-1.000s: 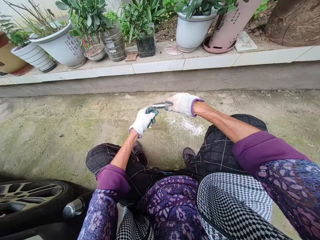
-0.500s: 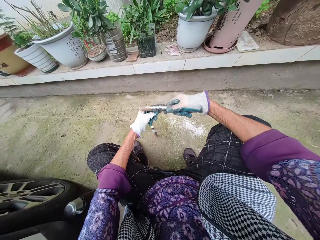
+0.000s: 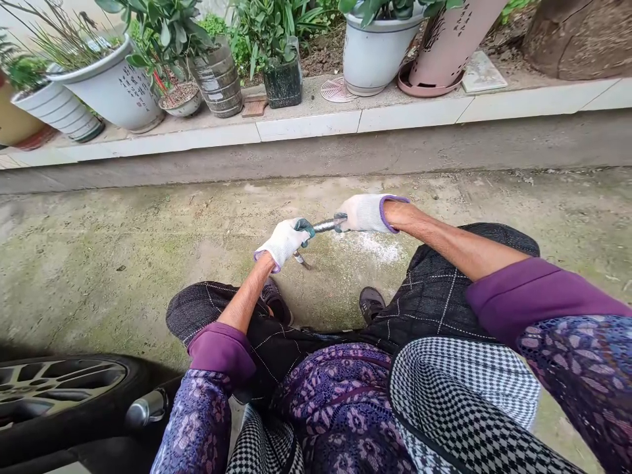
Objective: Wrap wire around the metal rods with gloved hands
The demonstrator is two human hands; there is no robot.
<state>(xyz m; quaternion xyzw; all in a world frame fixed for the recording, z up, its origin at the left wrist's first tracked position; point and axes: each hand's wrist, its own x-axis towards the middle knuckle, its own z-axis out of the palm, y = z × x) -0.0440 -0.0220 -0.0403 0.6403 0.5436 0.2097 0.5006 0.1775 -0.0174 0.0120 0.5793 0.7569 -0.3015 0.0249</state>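
I sit low over a concrete floor, both hands in white gloves with green palms. My right hand (image 3: 364,213) is closed round one end of a short grey metal rod (image 3: 324,226) that lies roughly level between my hands. My left hand (image 3: 285,241) is closed near the rod's other end and grips a thin tool whose tip (image 3: 300,259) points down toward the ground. What that thin tool is I cannot make out. A patch of white powder (image 3: 378,248) lies on the concrete just beyond my right hand.
A raised tiled ledge (image 3: 306,125) runs across the back with several potted plants, among them a white pot (image 3: 116,89) and another white pot (image 3: 372,56). A car wheel (image 3: 54,388) sits at the lower left. My shoes (image 3: 371,303) rest on the ground below the hands.
My right hand has turned from palm-out to knuckles-up and slid closer along the rod. Both hands have dropped slightly, and the view has tilted down a little.
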